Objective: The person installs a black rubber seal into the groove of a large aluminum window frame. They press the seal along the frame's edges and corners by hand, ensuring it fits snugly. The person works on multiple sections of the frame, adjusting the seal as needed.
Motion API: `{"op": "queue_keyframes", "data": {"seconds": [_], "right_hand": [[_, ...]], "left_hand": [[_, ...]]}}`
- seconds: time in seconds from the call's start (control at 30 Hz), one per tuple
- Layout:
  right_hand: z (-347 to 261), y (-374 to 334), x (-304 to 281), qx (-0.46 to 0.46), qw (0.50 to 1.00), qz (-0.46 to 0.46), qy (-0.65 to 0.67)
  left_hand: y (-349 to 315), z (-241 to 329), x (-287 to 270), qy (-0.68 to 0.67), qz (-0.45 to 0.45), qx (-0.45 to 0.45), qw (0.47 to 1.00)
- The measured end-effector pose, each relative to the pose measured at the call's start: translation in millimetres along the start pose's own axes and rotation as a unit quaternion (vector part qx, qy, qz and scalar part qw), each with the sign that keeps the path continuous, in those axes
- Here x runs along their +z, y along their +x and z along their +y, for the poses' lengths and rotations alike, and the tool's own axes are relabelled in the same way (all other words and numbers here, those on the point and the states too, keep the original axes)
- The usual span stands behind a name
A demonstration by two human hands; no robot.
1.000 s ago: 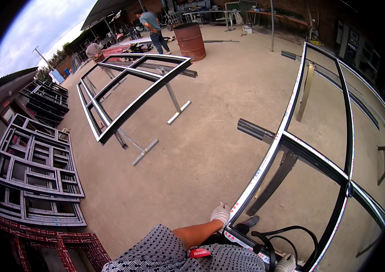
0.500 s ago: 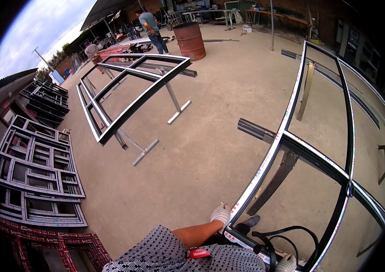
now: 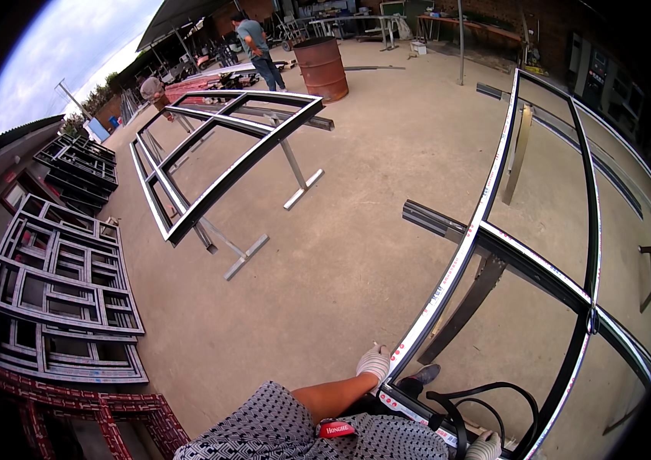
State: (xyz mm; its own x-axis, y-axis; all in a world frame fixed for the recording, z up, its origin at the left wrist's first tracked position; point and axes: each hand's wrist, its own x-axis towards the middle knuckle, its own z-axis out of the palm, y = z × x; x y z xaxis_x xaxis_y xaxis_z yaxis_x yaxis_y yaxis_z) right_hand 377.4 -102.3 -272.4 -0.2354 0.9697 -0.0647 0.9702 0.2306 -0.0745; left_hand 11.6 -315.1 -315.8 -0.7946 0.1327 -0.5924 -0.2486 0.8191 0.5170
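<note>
A large white-and-black window frame (image 3: 465,244) with printed film on its bars lies raised on supports to my right. My left hand (image 3: 374,363), in a pale knitted glove, is closed on its near left corner. Low at the picture's edge, my right hand (image 3: 483,446), also gloved, is curled beside the frame's near bar. Its fingertips are partly hidden, and what it grips cannot be made out. A black cable (image 3: 523,391) loops over the near bar next to that hand. Under the frame, a dark shoe (image 3: 427,373) shows on the concrete.
Another frame (image 3: 226,165) rests on metal stands at left centre. Several window frames (image 3: 57,276) are stacked along the left wall, with red-wrapped bars (image 3: 103,406) nearer me. A rusty drum (image 3: 321,70) and a standing person (image 3: 253,47) are farther off; another person (image 3: 152,89) bends behind the left frame.
My hands and the window frame keep their places. In the background, the bending person has shifted slightly left and lower, and the standing person has moved a little.
</note>
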Motion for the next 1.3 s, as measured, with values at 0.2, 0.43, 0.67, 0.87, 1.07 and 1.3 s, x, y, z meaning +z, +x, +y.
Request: {"op": "queue_keyframes", "data": {"seconds": [0.2, 0.43, 0.67, 0.87, 1.07, 1.3], "right_hand": [[3, 2, 5, 0.007, 1.000, -0.003, -0.007], [-2, -1, 0, 0.010, 1.000, 0.011, 0.004], [-1, -1, -2, 0.006, 1.000, -0.009, 0.002], [0, -1, -1, 0.009, 1.000, -0.004, -0.002], [4, -2, 9, -0.013, 0.999, 0.039, -0.004], [2, -2, 6, -0.027, 0.998, 0.057, -0.005]], "left_hand": [[1, 0, -1, -0.001, -0.004, -0.002, 1.000], [6, -5, 3, 0.005, -0.006, 0.002, 1.000], [4, -2, 1, -0.003, -0.009, -0.007, 1.000], [0, 8, -4, 0.008, -0.026, -0.023, 0.999], [9, -6, 6, -0.001, -0.009, -0.015, 1.000], [11, -5, 6, -0.001, -0.015, -0.024, 1.000]]}}
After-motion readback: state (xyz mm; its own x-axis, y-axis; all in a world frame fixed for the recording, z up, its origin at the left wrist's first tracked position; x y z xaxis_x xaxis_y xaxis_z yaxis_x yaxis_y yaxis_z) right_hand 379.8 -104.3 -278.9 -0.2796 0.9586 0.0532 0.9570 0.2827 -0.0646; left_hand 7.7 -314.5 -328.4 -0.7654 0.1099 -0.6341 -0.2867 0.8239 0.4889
